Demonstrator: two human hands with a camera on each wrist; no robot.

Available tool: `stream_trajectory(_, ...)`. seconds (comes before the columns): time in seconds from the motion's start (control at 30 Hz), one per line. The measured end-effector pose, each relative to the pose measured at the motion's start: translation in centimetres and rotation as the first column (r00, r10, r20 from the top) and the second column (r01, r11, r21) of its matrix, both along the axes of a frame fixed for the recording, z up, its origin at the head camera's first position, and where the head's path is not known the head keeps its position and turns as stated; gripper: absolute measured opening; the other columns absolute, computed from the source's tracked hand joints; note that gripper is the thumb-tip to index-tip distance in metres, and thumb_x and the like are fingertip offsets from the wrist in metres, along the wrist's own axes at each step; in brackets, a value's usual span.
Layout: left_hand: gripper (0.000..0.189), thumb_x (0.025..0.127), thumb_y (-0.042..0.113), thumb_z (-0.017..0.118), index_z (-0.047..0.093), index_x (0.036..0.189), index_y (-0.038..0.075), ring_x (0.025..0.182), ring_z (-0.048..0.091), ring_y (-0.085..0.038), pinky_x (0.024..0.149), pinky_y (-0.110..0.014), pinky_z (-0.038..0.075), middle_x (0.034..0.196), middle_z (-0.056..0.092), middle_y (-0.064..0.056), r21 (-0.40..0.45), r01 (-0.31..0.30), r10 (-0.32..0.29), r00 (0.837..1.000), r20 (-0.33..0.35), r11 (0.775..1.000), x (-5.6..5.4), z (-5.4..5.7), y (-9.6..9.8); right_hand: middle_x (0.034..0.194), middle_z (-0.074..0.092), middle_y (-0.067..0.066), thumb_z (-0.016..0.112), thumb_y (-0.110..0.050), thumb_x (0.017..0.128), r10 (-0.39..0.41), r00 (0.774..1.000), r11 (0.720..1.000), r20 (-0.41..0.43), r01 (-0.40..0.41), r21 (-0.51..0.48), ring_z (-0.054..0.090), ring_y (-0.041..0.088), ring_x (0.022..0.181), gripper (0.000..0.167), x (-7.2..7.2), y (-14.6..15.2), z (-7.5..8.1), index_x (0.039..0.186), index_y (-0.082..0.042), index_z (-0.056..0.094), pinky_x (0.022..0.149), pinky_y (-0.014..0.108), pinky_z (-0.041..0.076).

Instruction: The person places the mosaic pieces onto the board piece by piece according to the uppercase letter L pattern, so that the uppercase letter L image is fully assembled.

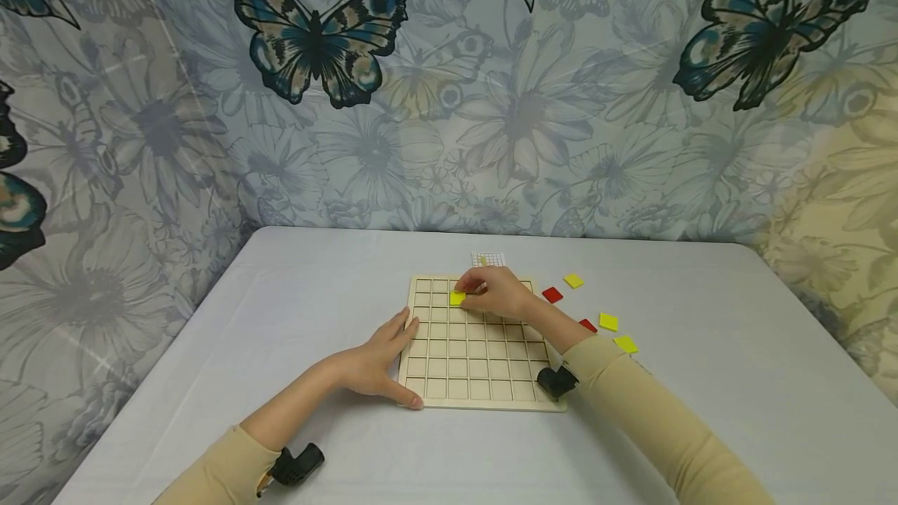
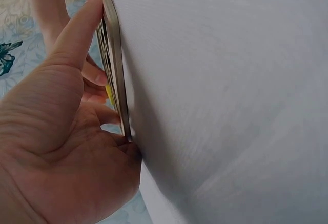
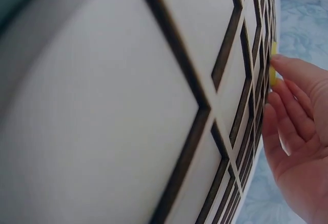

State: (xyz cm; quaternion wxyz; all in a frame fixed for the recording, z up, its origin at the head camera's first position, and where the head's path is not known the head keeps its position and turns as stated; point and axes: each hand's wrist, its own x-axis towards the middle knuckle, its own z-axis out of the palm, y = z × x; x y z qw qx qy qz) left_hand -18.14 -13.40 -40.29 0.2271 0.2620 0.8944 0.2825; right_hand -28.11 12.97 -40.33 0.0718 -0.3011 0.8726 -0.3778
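A: Pose first. Left side?

B: The left hand [image 1: 375, 358] is resting against the left edge of the gridded board [image 1: 457, 369]. Its fingers are spreading apart along that edge and its thumb is pointing toward the near left corner, touching there. It is clamping nothing between the fingertips.

A: And the right?

B: The right hand [image 1: 494, 293] is leaning over the far part of the board, wrist bent, forearm slanting across the right edge. Thumb and fingertips are closing together on one yellow tile [image 1: 457, 299].

A: Where is that tile sitting?

B: It is lying over the grid near the far edge, just left of the middle. The fingers are covering part of it, so I cannot tell whether it is seating fully inside one square.

A: Counts, please.

B: One board. Three loose yellow tiles [image 1: 608, 322] are lying on the white table [image 1: 330, 279], right of the board. Two red tiles [image 1: 552, 294] are lying among them, one partly hiding behind the right forearm. With the pinched piece, that is making four yellow, two red.

A: Anything beyond the board?

B: One small gridded card [image 1: 487, 259] is lying just past the far edge.
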Motion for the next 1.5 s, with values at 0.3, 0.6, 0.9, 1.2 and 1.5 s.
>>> stream_trajectory(0.3, 0.122, 0.073, 0.047, 0.084, 0.006, 0.156, 0.001, 0.147, -0.007, -0.034, 0.115, -0.053, 0.013, 0.161, -0.010, -0.018, -0.007, -0.009, 0.009, 1.000, -0.001, 1.000, -0.03, -0.04, 0.07, 0.105, 0.067, 0.005, 0.074, -0.010, 0.087, -0.019, 0.999, 1.000, 0.036, 0.020, -0.007, 0.064, 0.021, 0.098, 0.023, 0.05, 0.09, -0.01, 0.109, -0.007, 0.070, 0.087, 0.032, 0.052)
stream_trajectory(0.6, 0.122, 0.074, 0.048, 0.083, 0.006, 0.156, 0.001, 0.147, -0.007, -0.034, 0.115, -0.053, 0.013, 0.161, -0.011, -0.018, -0.010, -0.007, 0.007, 1.000, -0.002, 1.000, -0.01, -0.07, 0.08, 0.103, 0.069, 0.003, 0.076, -0.011, 0.086, -0.020, 0.999, 1.000, 0.037, 0.021, -0.022, 0.065, 0.020, 0.096, 0.022, -0.18, 0.21, -0.27, 0.108, -0.008, 0.072, 0.085, 0.031, 0.053)
stream_trajectory(0.9, 0.122, 0.074, 0.049, 0.083, 0.006, 0.156, 0.001, 0.148, -0.007, -0.033, 0.115, -0.053, 0.014, 0.161, -0.011, -0.017, -0.017, -0.007, 0.007, 1.000, -0.007, 1.000, -0.02, -0.12, 0.01, 0.104, 0.071, 0.003, 0.077, -0.012, 0.085, -0.015, 1.000, 0.999, 0.017, 0.015, -0.029, 0.065, 0.019, 0.096, 0.024, -0.24, 0.27, -0.30, 0.108, -0.008, 0.073, 0.084, 0.030, 0.053)
stream_trajectory(1.2, 0.122, 0.073, 0.049, 0.083, 0.006, 0.156, 0.002, 0.148, -0.007, -0.033, 0.115, -0.053, 0.014, 0.161, -0.010, -0.017, -0.021, -0.011, 0.011, 1.000, -0.005, 1.000, 0.00, -0.05, 0.04, 0.104, 0.071, 0.002, 0.077, -0.012, 0.085, -0.023, 0.999, 0.999, 0.024, 0.023, -0.024, 0.065, 0.018, 0.096, 0.024, -0.20, 0.26, -0.32, 0.109, -0.009, 0.073, 0.084, 0.030, 0.053)
stream_trajectory(1.5, 0.122, 0.073, 0.048, 0.084, 0.007, 0.156, 0.002, 0.148, -0.006, -0.033, 0.115, -0.052, 0.014, 0.161, -0.010, -0.017, -0.013, -0.008, 0.008, 1.000, -0.008, 1.000, 0.01, -0.03, 0.03, 0.110, 0.070, 0.001, 0.075, -0.018, 0.087, -0.079, 0.991, 0.996, 0.108, 0.082, -0.024, 0.064, 0.019, 0.105, 0.028, -0.20, 0.60, -0.12, 0.115, -0.012, 0.072, 0.090, 0.035, 0.051)
